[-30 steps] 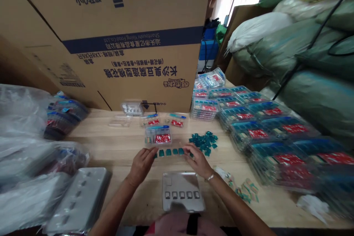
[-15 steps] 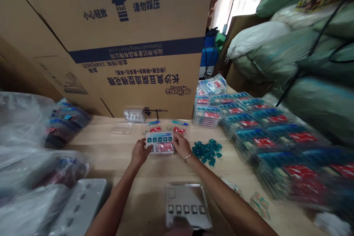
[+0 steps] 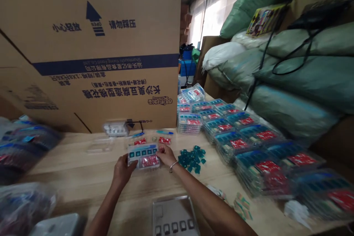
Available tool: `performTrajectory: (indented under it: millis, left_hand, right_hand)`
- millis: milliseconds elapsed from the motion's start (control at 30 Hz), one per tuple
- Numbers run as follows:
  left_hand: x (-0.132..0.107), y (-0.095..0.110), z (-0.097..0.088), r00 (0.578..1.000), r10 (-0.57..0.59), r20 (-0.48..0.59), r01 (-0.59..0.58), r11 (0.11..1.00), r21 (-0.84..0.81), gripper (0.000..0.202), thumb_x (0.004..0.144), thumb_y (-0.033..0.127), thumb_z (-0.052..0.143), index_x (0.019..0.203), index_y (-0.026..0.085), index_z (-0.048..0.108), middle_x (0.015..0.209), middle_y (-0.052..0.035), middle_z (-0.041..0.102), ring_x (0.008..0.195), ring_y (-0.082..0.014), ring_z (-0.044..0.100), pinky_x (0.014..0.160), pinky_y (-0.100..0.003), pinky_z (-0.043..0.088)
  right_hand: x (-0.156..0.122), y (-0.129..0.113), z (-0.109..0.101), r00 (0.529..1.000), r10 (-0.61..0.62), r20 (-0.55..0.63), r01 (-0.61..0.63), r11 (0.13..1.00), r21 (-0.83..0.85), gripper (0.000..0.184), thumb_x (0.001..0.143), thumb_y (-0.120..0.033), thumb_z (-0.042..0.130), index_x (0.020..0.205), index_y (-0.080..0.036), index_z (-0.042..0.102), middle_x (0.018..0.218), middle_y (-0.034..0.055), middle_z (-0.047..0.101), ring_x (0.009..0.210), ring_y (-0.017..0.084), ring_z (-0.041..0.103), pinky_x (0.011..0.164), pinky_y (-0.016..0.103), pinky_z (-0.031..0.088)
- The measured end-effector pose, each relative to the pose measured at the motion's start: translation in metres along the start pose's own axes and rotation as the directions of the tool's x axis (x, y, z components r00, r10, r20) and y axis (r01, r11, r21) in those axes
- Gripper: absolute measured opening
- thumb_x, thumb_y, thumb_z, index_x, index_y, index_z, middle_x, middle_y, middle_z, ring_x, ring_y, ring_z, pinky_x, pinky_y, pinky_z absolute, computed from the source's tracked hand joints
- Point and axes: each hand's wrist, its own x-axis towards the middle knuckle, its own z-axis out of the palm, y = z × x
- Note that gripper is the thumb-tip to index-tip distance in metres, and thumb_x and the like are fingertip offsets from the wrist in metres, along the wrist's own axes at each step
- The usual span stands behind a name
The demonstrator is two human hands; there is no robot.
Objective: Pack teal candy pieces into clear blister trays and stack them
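Both my hands hold a clear plastic pack (image 3: 143,156) on the wooden table (image 3: 83,177). The pack carries a row of small teal pieces along its top and a red label below. My left hand (image 3: 123,169) grips its left end and my right hand (image 3: 166,155) grips its right end, fingers curled on the edges. A loose pile of teal pieces (image 3: 192,156) lies just right of my right hand. A metal tray (image 3: 173,215) with a row of small slots sits close to me between my forearms.
A big cardboard box (image 3: 91,55) stands behind the table. Rows of stacked filled packs (image 3: 243,136) cover the right side. Empty clear shells (image 3: 114,129) and red labels (image 3: 164,140) lie past the pack. Plastic bags (image 3: 19,147) crowd the left. Green sacks (image 3: 290,77) are piled at right.
My hands moved from a row of teal pieces near the tray out to the clear pack, which now holds the teal row. The view swung right and upward.
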Motion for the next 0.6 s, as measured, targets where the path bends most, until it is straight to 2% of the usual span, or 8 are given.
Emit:
performTrajectory:
  millis: [100, 167, 333, 400, 433, 500, 567, 600]
  left_hand:
    - [-0.003, 0.007, -0.002, 0.999, -0.054, 0.000, 0.053, 0.995, -0.084, 0.025, 0.051, 0.033, 0.065, 0.070, 0.018, 0.060, 0.054, 0.0021, 0.056, 0.057, -0.0180, 0.055, 0.054, -0.026, 0.040]
    - [-0.005, 0.010, -0.004, 0.993, -0.113, 0.020, 0.114, 0.970, -0.215, 0.029, 0.046, 0.029, 0.068, 0.072, 0.018, 0.058, 0.052, 0.0042, 0.055, 0.053, -0.0158, 0.053, 0.051, -0.025, 0.039]
    - [-0.015, 0.016, -0.005, 0.979, -0.160, 0.126, 0.203, 0.742, -0.639, 0.039, 0.047, 0.035, 0.072, 0.077, 0.017, 0.054, 0.059, 0.0048, 0.059, 0.052, -0.0116, 0.053, 0.051, -0.022, 0.041]
    - [-0.020, 0.020, -0.004, 0.979, -0.164, 0.120, 0.200, 0.668, -0.717, 0.039, 0.048, 0.036, 0.074, 0.075, 0.017, 0.052, 0.060, 0.0051, 0.059, 0.053, -0.0101, 0.053, 0.051, -0.020, 0.041]
    - [-0.022, 0.022, -0.003, 0.976, -0.177, 0.124, 0.210, 0.641, -0.738, 0.041, 0.047, 0.036, 0.076, 0.075, 0.018, 0.052, 0.059, 0.0056, 0.059, 0.051, -0.0096, 0.053, 0.049, -0.019, 0.040]
    - [-0.027, 0.026, 0.000, 0.962, -0.219, 0.162, 0.263, 0.583, -0.769, 0.045, 0.045, 0.035, 0.078, 0.076, 0.018, 0.051, 0.057, 0.0059, 0.059, 0.049, -0.0097, 0.053, 0.048, -0.019, 0.040]
    - [-0.034, 0.032, 0.005, 0.945, -0.238, 0.226, 0.320, 0.519, -0.793, 0.048, 0.044, 0.035, 0.080, 0.078, 0.018, 0.052, 0.061, 0.0037, 0.063, 0.052, -0.0115, 0.056, 0.052, -0.022, 0.044]
    - [-0.039, 0.036, 0.008, 0.939, -0.225, 0.261, 0.341, 0.491, -0.802, 0.048, 0.044, 0.035, 0.080, 0.080, 0.018, 0.053, 0.066, 0.0019, 0.066, 0.056, -0.0130, 0.059, 0.056, -0.024, 0.047]
  right_hand:
    - [0.002, 0.000, -0.002, 1.000, -0.003, 0.024, 0.002, 0.999, 0.038, 0.012, 0.054, -0.016, 0.058, 0.062, -0.019, 0.049, 0.056, -0.0071, 0.048, 0.056, 0.011, 0.048, 0.057, 0.023, 0.038]
    - [0.003, 0.000, -0.002, 0.999, -0.007, 0.045, 0.004, 0.998, 0.065, 0.014, 0.053, -0.017, 0.058, 0.060, -0.019, 0.047, 0.056, -0.0073, 0.047, 0.056, 0.011, 0.047, 0.056, 0.023, 0.038]
    - [-0.006, -0.005, -0.002, 0.997, -0.032, 0.077, 0.024, 0.995, 0.094, 0.014, 0.059, -0.023, 0.056, 0.071, -0.020, 0.048, 0.059, -0.0062, 0.048, 0.057, 0.013, 0.050, 0.056, 0.025, 0.042]
    - [-0.017, -0.014, -0.006, 0.997, -0.063, 0.044, 0.060, 0.995, 0.080, 0.019, 0.062, -0.023, 0.056, 0.080, -0.020, 0.051, 0.071, -0.0017, 0.055, 0.069, 0.016, 0.055, 0.066, 0.030, 0.046]
    - [-0.024, -0.020, -0.010, 0.992, -0.123, 0.033, 0.122, 0.992, 0.041, 0.024, 0.063, -0.022, 0.057, 0.087, -0.020, 0.052, 0.083, 0.0023, 0.058, 0.081, 0.019, 0.056, 0.074, 0.034, 0.046]
    - [-0.039, -0.036, -0.018, 0.937, -0.327, 0.122, 0.341, 0.932, -0.122, 0.037, 0.063, -0.024, 0.062, 0.099, -0.020, 0.052, 0.113, 0.0102, 0.054, 0.109, 0.025, 0.048, 0.093, 0.042, 0.037]
    - [-0.052, -0.053, -0.028, 0.806, -0.466, 0.365, 0.576, 0.760, -0.301, 0.050, 0.060, -0.031, 0.069, 0.105, -0.019, 0.051, 0.133, 0.0142, 0.041, 0.126, 0.030, 0.032, 0.103, 0.050, 0.024]
    - [-0.057, -0.061, -0.034, 0.744, -0.462, 0.483, 0.649, 0.671, -0.359, 0.057, 0.057, -0.036, 0.072, 0.106, -0.018, 0.050, 0.138, 0.0158, 0.035, 0.130, 0.032, 0.027, 0.105, 0.052, 0.019]
